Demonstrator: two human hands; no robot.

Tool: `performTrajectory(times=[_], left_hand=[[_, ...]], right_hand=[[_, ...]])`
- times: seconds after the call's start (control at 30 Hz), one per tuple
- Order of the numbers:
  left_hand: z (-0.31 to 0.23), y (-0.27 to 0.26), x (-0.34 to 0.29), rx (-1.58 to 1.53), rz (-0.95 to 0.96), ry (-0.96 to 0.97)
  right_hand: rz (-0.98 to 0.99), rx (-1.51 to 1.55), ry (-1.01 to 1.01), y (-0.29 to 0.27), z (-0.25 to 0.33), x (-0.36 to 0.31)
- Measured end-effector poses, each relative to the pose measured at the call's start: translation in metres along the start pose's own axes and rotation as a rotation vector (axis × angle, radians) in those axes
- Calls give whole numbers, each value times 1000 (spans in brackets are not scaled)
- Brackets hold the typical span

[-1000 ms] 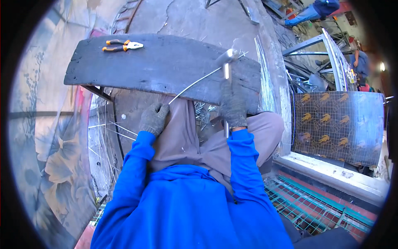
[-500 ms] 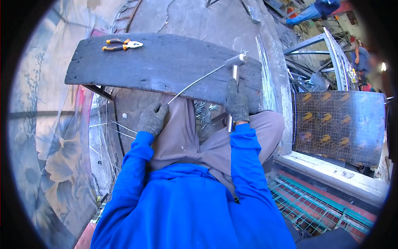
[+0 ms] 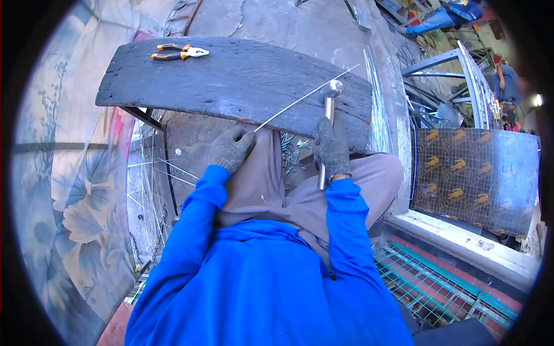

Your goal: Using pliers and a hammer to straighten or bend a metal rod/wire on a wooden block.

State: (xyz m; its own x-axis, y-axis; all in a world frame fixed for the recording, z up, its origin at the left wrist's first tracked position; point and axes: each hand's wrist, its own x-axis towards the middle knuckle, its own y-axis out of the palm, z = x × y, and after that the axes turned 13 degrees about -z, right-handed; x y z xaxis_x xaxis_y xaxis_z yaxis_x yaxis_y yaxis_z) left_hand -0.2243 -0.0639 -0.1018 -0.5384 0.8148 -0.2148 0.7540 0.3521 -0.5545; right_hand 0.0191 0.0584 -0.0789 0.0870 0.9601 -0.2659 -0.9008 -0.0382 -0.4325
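Note:
In a dark glove, my left hand is closed on the near end of a thin metal rod. The rod slants away to the right across a dark wooden bench, its far end near the bench's right side. My gloved right hand grips a hammer by its shiny metal handle, with the handle's end sticking out below the fist. The hammer's head is raised over the bench beside the rod. Pliers with orange and black handles lie at the bench's far left.
Thin metal rods lean along the bench's right end. Cut metal pieces lie on the floor under the bench. A patterned board and a metal frame stand to the right. Other people are at the far right.
The hammer's head has come up and away from the rod. My left hand has shifted slightly right with the rod, whose far end now shows. The view has moved a little.

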Motion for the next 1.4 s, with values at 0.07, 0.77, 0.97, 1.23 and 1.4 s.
performTrajectory(times=[0.07,0.77,0.97,1.23,1.4], left_hand=[[5,12,2,-34,-16,8],[-2,16,3,-41,-100,-18],[-1,13,3,-70,-59,-16],[10,-28,-10,117,-131,142],[41,-23,-23,81,-113,256]], right_hand=[[-22,-97,-148,0,-28,7],[-50,-359,-543,18,17,-26],[84,-786,-795,12,-17,-5],[5,-783,-879,1,-41,0],[-15,-686,-800,11,-53,4]])
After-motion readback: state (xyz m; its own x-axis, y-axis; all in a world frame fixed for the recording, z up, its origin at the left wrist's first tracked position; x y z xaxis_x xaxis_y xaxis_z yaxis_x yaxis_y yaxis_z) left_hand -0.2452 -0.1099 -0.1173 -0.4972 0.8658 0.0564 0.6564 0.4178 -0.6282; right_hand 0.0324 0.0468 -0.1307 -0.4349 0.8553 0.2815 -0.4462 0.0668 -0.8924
